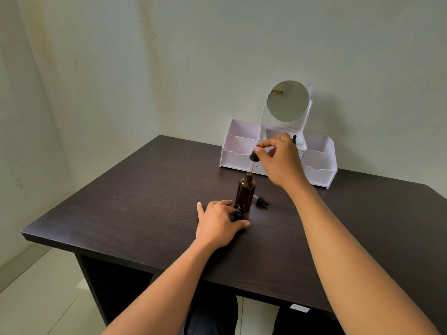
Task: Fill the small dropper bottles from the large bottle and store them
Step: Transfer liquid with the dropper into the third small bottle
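The left hand (219,223) lies low on the dark wooden table (135,204), its thumb and forefinger curled round the base of a small amber dropper bottle (240,210). This bottle stands upright with its threaded neck uncapped. Touching or just behind it stands the large amber bottle (246,192), also upright and open at the top. To the right of the large bottle, a spare dropper cap (261,201) lies on its side on the table, its black bulb pointing right.

Above the large bottle, the right hand (281,160) pinches a dropper (254,157) by its black rubber bulb between thumb and fingertips. The glass pipette hangs slightly tilted, its tip at the large bottle's mouth; whether it sits inside the neck or just over it is hard to tell.

At the back of the table stands a white desk organiser (235,158) with several open compartments and a round mirror (288,100) on a stand. In a middle compartment, partly hidden behind the right hand, the black top of a capped dropper bottle (294,139) shows.
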`<state>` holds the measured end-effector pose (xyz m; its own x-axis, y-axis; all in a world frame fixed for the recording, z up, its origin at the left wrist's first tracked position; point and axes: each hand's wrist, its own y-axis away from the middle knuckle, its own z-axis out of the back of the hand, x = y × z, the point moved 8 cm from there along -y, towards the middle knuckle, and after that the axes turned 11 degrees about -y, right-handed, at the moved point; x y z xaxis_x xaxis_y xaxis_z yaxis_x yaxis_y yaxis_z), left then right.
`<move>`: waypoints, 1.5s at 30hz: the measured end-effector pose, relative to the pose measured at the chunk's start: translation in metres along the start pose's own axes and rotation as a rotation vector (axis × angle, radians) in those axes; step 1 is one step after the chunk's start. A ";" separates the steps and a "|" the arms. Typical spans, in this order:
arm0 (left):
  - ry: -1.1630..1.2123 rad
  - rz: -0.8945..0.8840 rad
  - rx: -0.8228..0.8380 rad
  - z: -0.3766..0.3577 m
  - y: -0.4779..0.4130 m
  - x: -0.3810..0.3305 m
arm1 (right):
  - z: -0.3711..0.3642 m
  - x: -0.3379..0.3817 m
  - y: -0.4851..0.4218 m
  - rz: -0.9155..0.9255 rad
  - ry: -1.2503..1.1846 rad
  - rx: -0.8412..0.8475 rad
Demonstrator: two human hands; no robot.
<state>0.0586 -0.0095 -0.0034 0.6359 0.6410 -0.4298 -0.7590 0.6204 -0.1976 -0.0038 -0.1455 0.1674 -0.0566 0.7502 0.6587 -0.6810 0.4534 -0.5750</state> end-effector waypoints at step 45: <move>-0.015 0.008 -0.015 0.000 0.000 0.000 | 0.004 -0.005 0.065 -0.037 -0.225 -0.040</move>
<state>0.0586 -0.0098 -0.0027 0.6313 0.6530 -0.4184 -0.7663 0.6081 -0.2073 -0.0504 -0.1220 0.1285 -0.1968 0.6083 0.7689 -0.6562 0.5009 -0.5643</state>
